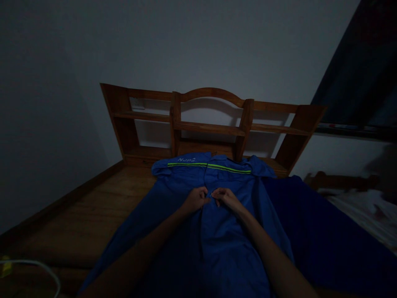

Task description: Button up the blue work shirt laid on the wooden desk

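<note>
A blue work shirt (pixel 182 190) with bright green stripes and white letters on the chest lies spread out before me, its collar toward the wooden shelf. Both hands meet at its front opening, around the middle. My left hand (pixel 197 199) is closed on the left edge of the placket. Close beside it, my right hand (pixel 226 198) pinches the right edge, where a small pale spot, perhaps a button, shows at the fingertips. The dim light hides the finer detail between my fingers.
A wooden headboard shelf (pixel 211 129) stands against the wall behind the shirt. Bare wooden boards (pixel 80 215) lie to the left, a dark blue cloth (pixel 322 231) to the right. A white cable (pixel 34 262) curves at the lower left. A dark curtain (pixel 362 74) hangs at the upper right.
</note>
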The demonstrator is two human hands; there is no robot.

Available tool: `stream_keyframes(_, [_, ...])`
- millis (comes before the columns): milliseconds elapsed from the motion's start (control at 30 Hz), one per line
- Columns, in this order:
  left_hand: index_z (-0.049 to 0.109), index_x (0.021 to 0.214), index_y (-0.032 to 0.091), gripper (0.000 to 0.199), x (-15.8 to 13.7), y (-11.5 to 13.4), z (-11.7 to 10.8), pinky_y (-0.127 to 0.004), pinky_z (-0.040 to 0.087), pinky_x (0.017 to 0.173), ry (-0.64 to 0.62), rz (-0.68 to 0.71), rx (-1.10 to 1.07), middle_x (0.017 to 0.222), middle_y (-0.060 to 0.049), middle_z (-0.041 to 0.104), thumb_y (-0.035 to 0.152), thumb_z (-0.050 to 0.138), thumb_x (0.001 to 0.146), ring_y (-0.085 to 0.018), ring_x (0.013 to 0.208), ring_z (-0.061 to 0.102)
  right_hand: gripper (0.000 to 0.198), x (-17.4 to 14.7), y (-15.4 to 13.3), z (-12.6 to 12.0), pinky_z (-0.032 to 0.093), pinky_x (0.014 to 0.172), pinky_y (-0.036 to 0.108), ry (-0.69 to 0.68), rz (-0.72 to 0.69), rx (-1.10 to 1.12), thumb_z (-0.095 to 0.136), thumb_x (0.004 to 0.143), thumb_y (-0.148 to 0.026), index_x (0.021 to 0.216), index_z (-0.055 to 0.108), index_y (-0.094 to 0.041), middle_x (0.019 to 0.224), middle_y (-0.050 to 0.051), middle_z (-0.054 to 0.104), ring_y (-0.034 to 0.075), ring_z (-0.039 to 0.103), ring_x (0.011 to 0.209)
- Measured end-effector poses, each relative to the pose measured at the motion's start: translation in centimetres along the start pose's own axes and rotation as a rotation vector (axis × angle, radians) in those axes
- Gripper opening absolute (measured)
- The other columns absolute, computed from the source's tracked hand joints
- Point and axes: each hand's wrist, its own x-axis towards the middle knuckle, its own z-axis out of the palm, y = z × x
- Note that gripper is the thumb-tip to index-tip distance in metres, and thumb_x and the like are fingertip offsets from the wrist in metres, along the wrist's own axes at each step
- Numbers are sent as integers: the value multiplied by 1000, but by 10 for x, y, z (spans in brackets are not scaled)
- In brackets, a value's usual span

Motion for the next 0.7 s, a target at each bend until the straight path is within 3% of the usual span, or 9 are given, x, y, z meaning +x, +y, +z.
stream_keyframes(500, [54,76,17,23,-3,6,0,-20,34,46,44,-31,56,54,5,55,39,60,70,-11,46,51,28,9,12,-11,38,45,21,47,-50,-17,66,67,-40,77,61,-15,53,-3,54,9,49,43])
stream_keyframes(633, [56,64,16,18,-1,5,-4,-20,29,43,-92,-75,126,50,5,51,32,54,72,-10,44,46,36,6,13,-10,43,48,23,34,-141,-98,62,71,-41,97,60,-16,66,-2,58,10,52,47])
stream_keyframes(700, [54,55,15,25,-2,6,-8,-21,26,41,-175,-89,156,44,5,47,35,56,70,-9,39,40,39,1,11,-9,49,62,28,78,-255,-272,59,75,-37,111,58,-20,86,2,62,13,59,64])
